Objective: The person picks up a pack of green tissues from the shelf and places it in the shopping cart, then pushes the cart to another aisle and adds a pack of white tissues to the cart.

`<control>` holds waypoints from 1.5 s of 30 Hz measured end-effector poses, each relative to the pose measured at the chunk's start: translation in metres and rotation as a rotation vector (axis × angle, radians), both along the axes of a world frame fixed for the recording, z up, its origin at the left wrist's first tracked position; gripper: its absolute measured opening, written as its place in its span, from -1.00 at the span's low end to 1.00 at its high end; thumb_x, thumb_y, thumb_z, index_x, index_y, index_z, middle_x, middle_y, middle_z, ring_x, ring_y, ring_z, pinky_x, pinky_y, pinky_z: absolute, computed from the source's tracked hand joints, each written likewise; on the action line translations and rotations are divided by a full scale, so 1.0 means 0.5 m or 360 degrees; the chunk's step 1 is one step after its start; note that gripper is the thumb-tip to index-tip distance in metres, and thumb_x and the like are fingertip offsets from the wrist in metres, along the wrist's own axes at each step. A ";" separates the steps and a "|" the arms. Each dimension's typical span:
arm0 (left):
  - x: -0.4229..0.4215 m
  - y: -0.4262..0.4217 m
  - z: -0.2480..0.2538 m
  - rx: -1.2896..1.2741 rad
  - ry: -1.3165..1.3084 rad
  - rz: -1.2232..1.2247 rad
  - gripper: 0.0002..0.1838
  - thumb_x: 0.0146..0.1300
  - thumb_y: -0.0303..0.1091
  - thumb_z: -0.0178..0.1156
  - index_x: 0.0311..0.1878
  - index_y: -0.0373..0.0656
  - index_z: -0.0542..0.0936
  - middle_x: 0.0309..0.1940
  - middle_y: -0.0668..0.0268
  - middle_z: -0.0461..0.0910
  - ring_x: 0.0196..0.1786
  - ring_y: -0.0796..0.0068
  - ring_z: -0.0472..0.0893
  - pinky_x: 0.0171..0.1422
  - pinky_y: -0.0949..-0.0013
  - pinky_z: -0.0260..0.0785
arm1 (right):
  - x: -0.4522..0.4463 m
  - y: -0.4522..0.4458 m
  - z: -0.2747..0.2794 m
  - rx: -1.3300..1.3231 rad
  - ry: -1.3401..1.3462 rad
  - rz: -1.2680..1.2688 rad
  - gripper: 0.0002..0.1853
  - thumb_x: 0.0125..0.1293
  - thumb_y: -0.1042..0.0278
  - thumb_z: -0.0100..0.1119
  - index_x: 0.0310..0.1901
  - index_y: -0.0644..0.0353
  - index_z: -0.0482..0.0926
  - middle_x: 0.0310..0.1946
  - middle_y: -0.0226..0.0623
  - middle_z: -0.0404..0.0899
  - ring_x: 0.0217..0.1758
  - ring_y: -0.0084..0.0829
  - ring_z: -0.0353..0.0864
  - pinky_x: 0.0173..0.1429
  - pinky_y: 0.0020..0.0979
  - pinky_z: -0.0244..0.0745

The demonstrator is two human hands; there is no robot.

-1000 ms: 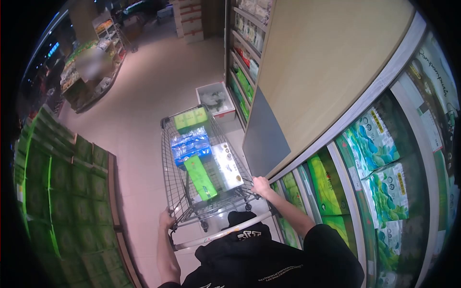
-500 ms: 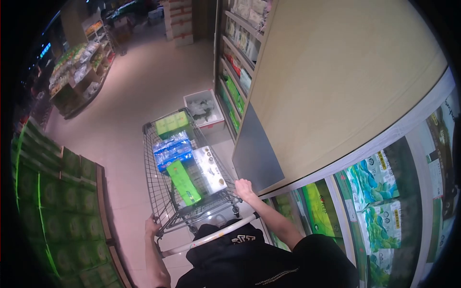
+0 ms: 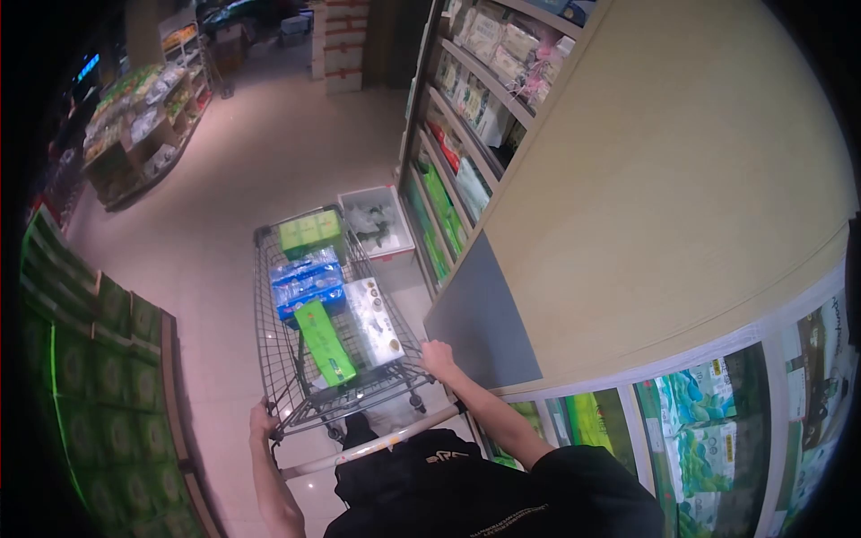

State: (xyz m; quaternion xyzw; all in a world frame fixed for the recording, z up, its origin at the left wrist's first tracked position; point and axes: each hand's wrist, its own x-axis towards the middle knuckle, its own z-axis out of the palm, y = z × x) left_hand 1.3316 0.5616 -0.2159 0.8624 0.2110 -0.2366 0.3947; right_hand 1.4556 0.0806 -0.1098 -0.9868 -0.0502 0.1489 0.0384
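Observation:
A wire shopping cart (image 3: 257, 300) stands in front of me, its white handle bar (image 3: 377, 445) across my body. My left hand (image 3: 263, 420) is closed on the cart's near left side. On the near right side, my right hand (image 3: 438, 358) is wrapped around the frame. Inside the basket, a green multi-pack (image 3: 309, 235) sits at the far end, with blue plastic-wrapped packs (image 3: 308, 285) nearer me. A long green pack (image 3: 325, 345) lies closest, beside a white pack (image 3: 375, 321) with round prints.
A white foam box (image 3: 408, 235) holding plastic bags stands just past the cart's far right corner. Stacked green packs (image 3: 117, 403) line my left. Shelves of packaged goods (image 3: 475, 117) and a beige panel (image 3: 682, 197) rise on the right. A produce stand (image 3: 143, 125) is farther left.
My view has shifted, and more of the right-hand shelves shows. The cart and both hands appear slightly farther left. Both hands keep their hold, and the packs keep their places in the basket.

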 end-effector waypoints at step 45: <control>0.461 0.421 -0.188 -0.0150 -0.0132 0.0211 -0.32 -0.21 -0.63 0.29 0.14 -0.49 0.46 -0.09 -0.09 0.66 -0.35 0.18 0.73 -0.40 0.23 0.58 | 0.666 0.441 -0.222 0.0166 0.0066 0.0094 -0.75 -0.04 0.22 0.30 -0.32 0.18 0.67 -0.35 -0.01 0.67 -0.20 -0.02 0.69 -0.06 -0.08 0.60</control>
